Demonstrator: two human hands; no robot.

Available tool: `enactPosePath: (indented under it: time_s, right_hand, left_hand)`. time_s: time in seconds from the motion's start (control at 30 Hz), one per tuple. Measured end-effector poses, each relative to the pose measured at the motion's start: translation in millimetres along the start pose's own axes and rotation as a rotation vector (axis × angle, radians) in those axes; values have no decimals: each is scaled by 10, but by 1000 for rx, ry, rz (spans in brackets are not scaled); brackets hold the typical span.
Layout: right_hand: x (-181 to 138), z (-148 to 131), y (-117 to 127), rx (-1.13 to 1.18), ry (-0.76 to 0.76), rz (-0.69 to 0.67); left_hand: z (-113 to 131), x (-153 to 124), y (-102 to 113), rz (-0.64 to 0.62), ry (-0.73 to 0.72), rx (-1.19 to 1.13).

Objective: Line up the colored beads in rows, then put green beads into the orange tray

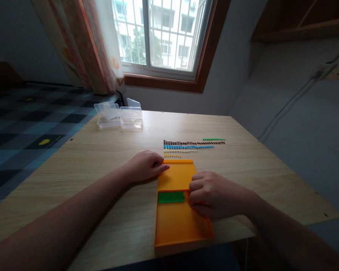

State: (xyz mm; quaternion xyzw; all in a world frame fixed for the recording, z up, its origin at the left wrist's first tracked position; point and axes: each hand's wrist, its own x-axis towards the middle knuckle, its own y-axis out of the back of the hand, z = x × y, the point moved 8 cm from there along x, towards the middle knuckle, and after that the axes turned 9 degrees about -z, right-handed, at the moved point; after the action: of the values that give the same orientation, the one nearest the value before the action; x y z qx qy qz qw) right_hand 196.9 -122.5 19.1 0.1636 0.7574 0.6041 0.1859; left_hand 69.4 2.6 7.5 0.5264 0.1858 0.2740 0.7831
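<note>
An orange tray (177, 229) with a divider across it lies on the table in front of me. Against the divider in the nearer section is a packed block of small green pieces (171, 197). My left hand (147, 165) is closed at the tray's upper left edge, its thumb resting over the rim. At the right end of the green block, my right hand (207, 192) reaches over the tray's right side with fingers curled together. Its fingertips are hidden, so what it pinches, if anything, cannot be made out.
Beyond the tray stand rows of small brown pieces (174, 143), blue pieces (175, 147), yellow pieces (169, 155) and green pieces (214, 139). Clear plastic boxes (131, 122) with raised lids sit at the table's far left. A bed (56, 116) adjoins the left side.
</note>
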Motion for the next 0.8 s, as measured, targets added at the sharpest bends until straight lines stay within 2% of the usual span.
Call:
enactPosePath:
  time_s: [0.3,0.8]
  right_hand:
    - [-10,0,23,49,24,31]
    - [13,52,18,64,-78,65]
  left_hand:
    - [-3,-2,-8,-21,21,11]
    - [-8,6,-25,-29,13,29]
